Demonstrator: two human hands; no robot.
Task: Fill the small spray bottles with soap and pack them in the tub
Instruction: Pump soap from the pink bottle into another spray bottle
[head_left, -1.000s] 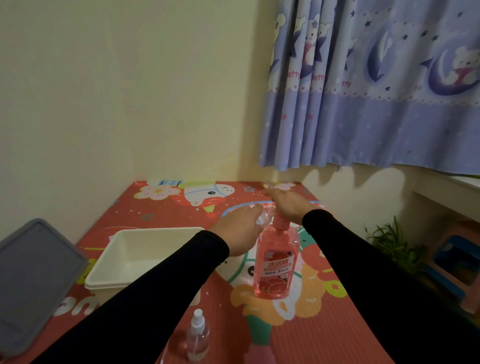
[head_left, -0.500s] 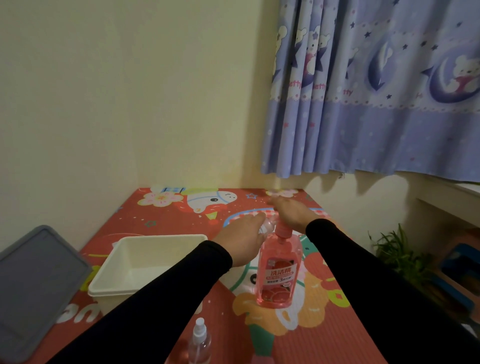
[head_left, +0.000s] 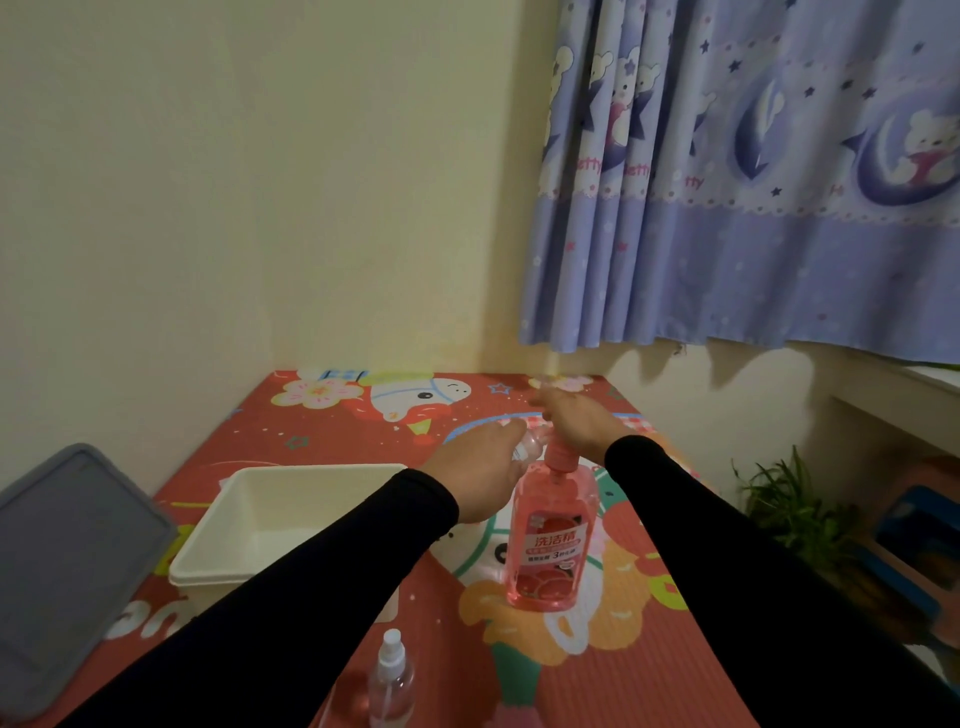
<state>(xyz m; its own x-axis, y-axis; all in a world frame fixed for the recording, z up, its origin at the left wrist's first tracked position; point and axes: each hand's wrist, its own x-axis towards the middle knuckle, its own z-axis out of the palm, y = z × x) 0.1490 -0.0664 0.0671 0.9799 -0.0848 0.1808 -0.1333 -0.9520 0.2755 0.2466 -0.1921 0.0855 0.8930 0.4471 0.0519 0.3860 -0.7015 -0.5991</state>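
1. Head view, the key relation: the soap bottle (head_left: 549, 535) stands upright on the worktop (head_left: 644, 670), long axis vertical, pump at the top. Both hands meet at that pump, at 12 o'clock from the bottle's body. A small clear bottle (head_left: 531, 446), mostly hidden, sits just at 9 o'clock of the pump in the left hand; its mouth seems to lie beside the nozzle, though I cannot tell how closely.

2. Head view, the hands: the left hand (head_left: 480, 474) is curled round the small bottle, grasping it, knuckles toward the camera. The right hand (head_left: 576, 422) lies palm down on the pump head, fingers fairly straight and reaching to 11 o'clock. It presses rather than grips, as far as I can judge.

3. Head view, the rest of the task's things: the tub (head_left: 291, 525) sits at 9 o'clock of the soap bottle, nearer the left arm, open and seemingly holding nothing. A capped spray bottle (head_left: 390, 680) stands upright at 7 o'clock, near the lower edge, between the arms. A grey lid (head_left: 62, 561) lies at far left.

4. Judgement: filling is in hand; packing is not yet begun.
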